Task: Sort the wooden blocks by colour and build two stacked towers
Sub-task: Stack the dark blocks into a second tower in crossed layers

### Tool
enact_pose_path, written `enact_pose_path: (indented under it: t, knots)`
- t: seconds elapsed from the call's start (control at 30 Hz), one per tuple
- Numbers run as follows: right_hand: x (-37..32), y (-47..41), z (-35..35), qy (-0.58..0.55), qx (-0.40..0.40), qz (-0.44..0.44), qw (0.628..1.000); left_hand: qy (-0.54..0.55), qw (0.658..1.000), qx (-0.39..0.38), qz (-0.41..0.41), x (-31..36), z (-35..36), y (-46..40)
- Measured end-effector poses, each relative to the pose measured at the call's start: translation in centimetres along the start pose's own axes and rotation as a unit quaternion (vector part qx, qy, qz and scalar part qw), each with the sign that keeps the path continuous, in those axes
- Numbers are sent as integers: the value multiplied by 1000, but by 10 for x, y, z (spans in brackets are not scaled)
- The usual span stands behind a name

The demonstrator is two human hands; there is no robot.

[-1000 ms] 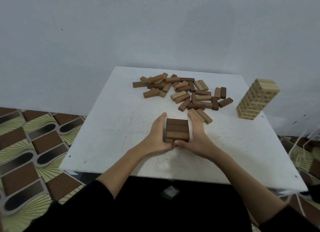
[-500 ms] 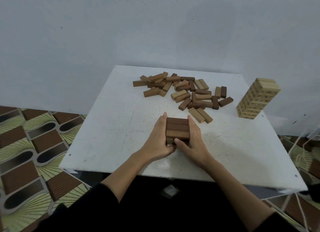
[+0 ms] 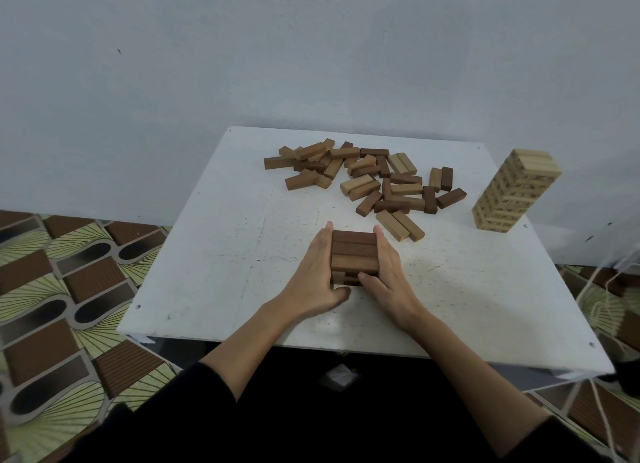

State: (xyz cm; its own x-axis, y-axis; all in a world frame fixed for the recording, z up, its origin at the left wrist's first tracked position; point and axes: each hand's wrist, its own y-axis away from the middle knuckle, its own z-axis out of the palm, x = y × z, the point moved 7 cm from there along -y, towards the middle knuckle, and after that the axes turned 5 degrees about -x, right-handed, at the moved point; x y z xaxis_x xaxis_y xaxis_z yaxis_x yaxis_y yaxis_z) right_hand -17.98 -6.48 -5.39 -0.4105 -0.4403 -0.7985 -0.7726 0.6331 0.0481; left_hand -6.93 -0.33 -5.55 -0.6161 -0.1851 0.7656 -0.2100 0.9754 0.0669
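Two hands in view: left hand [image 3: 313, 279], right hand [image 3: 389, 275], at 6 o'clock on one white table [image 3: 221, 261]. Two towers: one short dark tower [image 3: 354, 254] between the hands, top layer of three dark blocks, lower layers mostly hidden, count unclear; one tall light tower [image 3: 516, 190] at 2 o'clock, layers too fine to count. One loose pile of blocks [image 3: 367, 182] at 12 o'clock, roughly thirty-odd pieces, dark and light mixed, overlaps prevent an exact count. One pair of light blocks [image 3: 400, 225] side by side at the pile's near edge. Two black sleeves at 6 o'clock.
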Motion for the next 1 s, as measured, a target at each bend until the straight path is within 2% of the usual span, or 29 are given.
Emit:
enact_pose_path:
  t: [0.23, 0.6, 1.0]
  knots:
    - [-4, -1, -16, -19, -21, 1, 1000, 56, 997, -36, -28, -4, -11, -1]
    - [-35, -28, -34, 177, -109, -42, 977, -35, 994, -104, 17, 24, -32, -23]
    - [-44, -30, -30, 161, -140, -63, 975, -59, 991, -111, 39, 36, -32, -26]
